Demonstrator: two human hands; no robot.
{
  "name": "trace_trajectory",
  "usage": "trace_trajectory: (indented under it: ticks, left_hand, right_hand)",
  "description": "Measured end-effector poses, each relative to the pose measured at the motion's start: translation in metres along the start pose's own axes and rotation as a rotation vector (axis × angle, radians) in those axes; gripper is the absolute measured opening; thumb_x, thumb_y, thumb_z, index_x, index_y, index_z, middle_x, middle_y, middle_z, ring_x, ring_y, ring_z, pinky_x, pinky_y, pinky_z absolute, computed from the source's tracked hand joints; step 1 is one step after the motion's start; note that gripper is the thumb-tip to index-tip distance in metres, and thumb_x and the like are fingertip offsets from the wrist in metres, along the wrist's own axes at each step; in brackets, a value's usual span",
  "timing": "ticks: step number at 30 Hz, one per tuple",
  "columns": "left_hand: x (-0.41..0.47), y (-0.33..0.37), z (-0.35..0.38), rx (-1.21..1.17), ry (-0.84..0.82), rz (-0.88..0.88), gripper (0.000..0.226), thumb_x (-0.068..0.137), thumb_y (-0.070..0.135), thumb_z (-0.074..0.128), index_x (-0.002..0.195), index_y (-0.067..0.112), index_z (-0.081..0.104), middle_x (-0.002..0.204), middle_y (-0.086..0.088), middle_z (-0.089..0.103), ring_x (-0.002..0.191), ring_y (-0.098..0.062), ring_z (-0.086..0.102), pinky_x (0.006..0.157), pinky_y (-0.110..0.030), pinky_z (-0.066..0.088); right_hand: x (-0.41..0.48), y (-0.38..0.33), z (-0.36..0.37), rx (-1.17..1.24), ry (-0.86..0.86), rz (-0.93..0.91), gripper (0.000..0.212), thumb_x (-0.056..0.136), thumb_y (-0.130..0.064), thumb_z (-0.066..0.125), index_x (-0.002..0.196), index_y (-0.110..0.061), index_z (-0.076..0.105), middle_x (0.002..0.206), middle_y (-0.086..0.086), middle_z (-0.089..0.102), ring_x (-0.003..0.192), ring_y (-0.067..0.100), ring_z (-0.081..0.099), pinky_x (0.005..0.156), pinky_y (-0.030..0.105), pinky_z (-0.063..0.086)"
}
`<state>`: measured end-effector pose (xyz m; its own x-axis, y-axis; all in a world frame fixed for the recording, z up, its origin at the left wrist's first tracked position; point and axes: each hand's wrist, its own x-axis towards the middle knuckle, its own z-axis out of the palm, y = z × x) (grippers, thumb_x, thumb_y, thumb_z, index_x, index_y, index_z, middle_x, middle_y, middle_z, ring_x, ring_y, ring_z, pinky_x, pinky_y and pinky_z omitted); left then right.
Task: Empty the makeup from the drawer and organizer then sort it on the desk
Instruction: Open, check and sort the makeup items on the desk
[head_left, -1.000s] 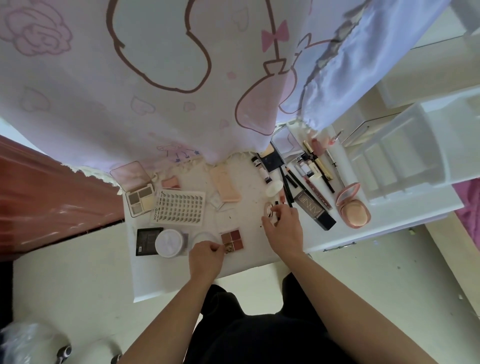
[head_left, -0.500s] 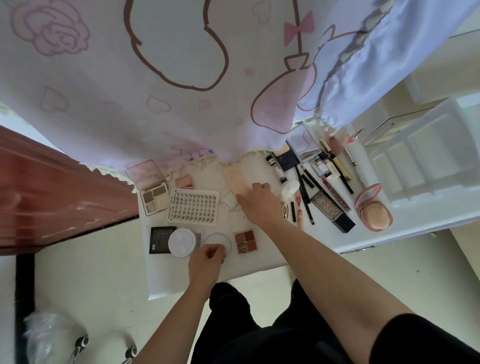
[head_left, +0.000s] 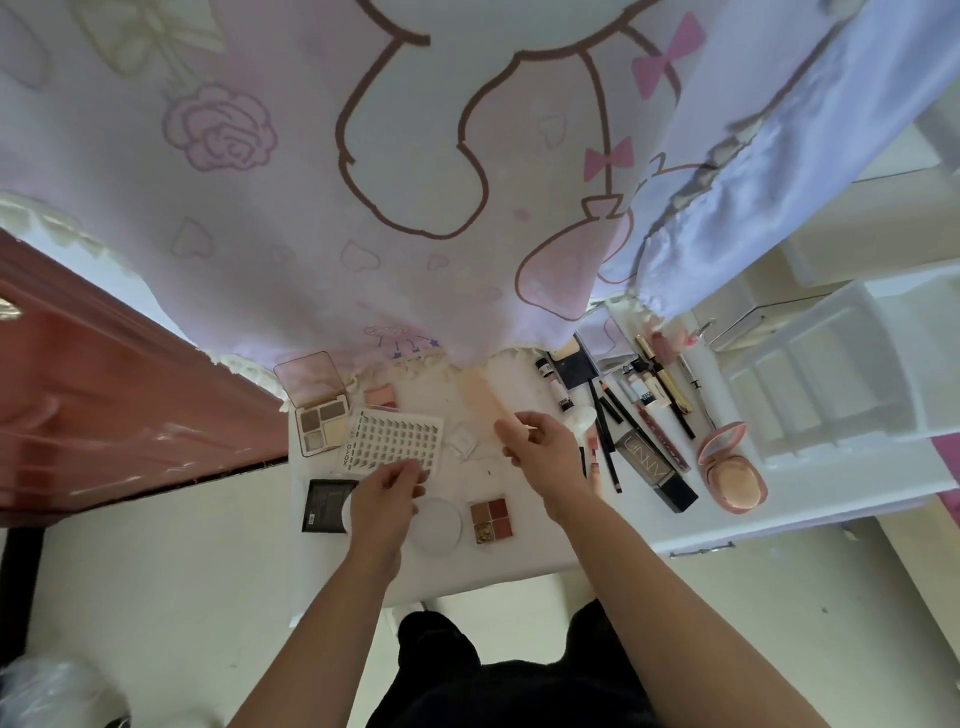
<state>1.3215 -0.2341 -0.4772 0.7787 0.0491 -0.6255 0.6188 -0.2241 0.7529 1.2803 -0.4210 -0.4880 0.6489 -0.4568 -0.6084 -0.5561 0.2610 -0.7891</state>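
1. Sorting is the step in hand, I judge: the organizer (head_left: 831, 374) looks emptied, and makeup lies in groups on the desk (head_left: 519, 561).
2. The left hand (head_left: 387, 499) curls its fingers onto the near edge of the lash tray (head_left: 395, 439), seemingly pinching it. The tray lies flat between the palette (head_left: 319, 421) and the peach tube (head_left: 480, 400).
3. The right hand (head_left: 543, 449) hovers beside the tube, fingers loosely bent, nothing seen in it.
4. The next move likely calls for sliding the tray into line without knocking the round lid (head_left: 439, 522) just beside it.

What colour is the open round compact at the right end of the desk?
The round compact is pink, with a peach cushion inside; the head view shows it.
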Motion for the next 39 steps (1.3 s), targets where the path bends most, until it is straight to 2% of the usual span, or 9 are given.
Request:
trace_trajectory:
  ticks: [6,12,17,20,24,28,31,36,39]
  left_hand:
    - [-0.029,0.055,0.018,-0.190,-0.215,0.066,0.033,0.093,0.043,0.063,0.111,0.017,0.072,0.111,0.001,0.074,0.093,-0.017,0.064,0.078,-0.037,0.047]
    - [-0.061,0.079,0.019,-0.278,-0.345,0.220,0.021,0.094,0.030,0.060,0.106,0.022,0.075,0.107,-0.004,0.075,0.087,-0.016,0.055,0.070,-0.030,0.040]
    - [-0.062,0.086,-0.002,-0.150,-0.457,0.322,0.032,0.083,0.035,0.074,0.114,0.028,0.074,0.092,0.004,0.068,0.081,-0.021,0.048,0.078,-0.041,0.037]
    - [-0.069,0.090,-0.003,-0.178,-0.552,0.360,0.041,0.073,0.031,0.084,0.112,0.025,0.074,0.096,-0.003,0.068,0.080,-0.019,0.053,0.074,-0.033,0.045]
    - [-0.085,0.099,0.008,-0.143,-0.395,0.443,0.024,0.083,0.035,0.072,0.099,0.017,0.074,0.078,-0.003,0.060,0.065,-0.012,0.049,0.060,-0.022,0.045]
    - [-0.092,0.100,0.019,0.017,-0.180,0.395,0.045,0.091,0.048,0.060,0.067,0.010,0.055,0.055,0.004,0.040,0.053,-0.012,0.035,0.052,-0.026,0.032]
    - [-0.097,0.101,0.019,-0.084,-0.210,0.292,0.037,0.095,0.046,0.056,0.082,0.011,0.062,0.057,0.004,0.039,0.050,-0.011,0.031,0.045,-0.024,0.026]
    - [-0.103,0.104,0.007,-0.121,-0.505,0.296,0.025,0.098,0.023,0.056,0.120,0.027,0.068,0.072,-0.003,0.051,0.060,-0.011,0.044,0.051,-0.024,0.033]
    - [-0.102,0.106,0.003,-0.065,-0.483,0.340,0.025,0.093,0.019,0.063,0.117,0.022,0.070,0.066,0.001,0.051,0.058,-0.009,0.045,0.052,-0.022,0.036]
  right_hand:
    - [-0.074,-0.014,-0.026,0.193,-0.199,-0.069,0.033,0.088,-0.024,0.076,0.115,-0.008,0.063,0.078,0.003,0.069,0.071,0.012,0.063,0.073,0.024,0.053]
    - [-0.104,-0.031,-0.035,0.138,-0.286,-0.125,0.027,0.090,-0.018,0.072,0.112,-0.005,0.064,0.075,-0.002,0.066,0.064,0.008,0.056,0.064,0.021,0.048]
    - [-0.109,-0.045,-0.042,0.474,-0.319,0.062,0.027,0.092,-0.026,0.066,0.106,-0.002,0.065,0.075,0.004,0.055,0.063,0.011,0.049,0.060,0.022,0.046]
    - [-0.112,-0.054,-0.048,0.558,-0.404,0.167,0.025,0.091,-0.029,0.067,0.098,-0.006,0.058,0.070,0.004,0.049,0.058,0.010,0.043,0.052,0.019,0.038]
    - [-0.117,-0.055,-0.045,0.421,-0.385,0.035,0.038,0.087,-0.034,0.071,0.105,-0.001,0.066,0.071,0.003,0.053,0.061,0.010,0.045,0.056,0.020,0.042]
    - [-0.117,-0.055,-0.045,0.125,-0.211,-0.232,0.027,0.083,-0.033,0.077,0.104,-0.018,0.073,0.076,-0.004,0.065,0.065,0.007,0.053,0.064,0.019,0.047]
    - [-0.117,-0.056,-0.048,0.088,-0.200,-0.273,0.019,0.087,-0.035,0.074,0.102,-0.023,0.072,0.077,-0.003,0.064,0.064,0.010,0.054,0.063,0.021,0.047]
    - [-0.120,-0.054,-0.050,0.301,-0.221,-0.150,0.041,0.083,-0.042,0.069,0.110,-0.012,0.069,0.077,0.001,0.059,0.064,0.012,0.051,0.065,0.025,0.047]
    - [-0.121,-0.055,-0.051,0.481,-0.246,-0.050,0.036,0.083,-0.035,0.070,0.107,-0.008,0.070,0.083,0.004,0.058,0.065,0.010,0.048,0.063,0.022,0.048]
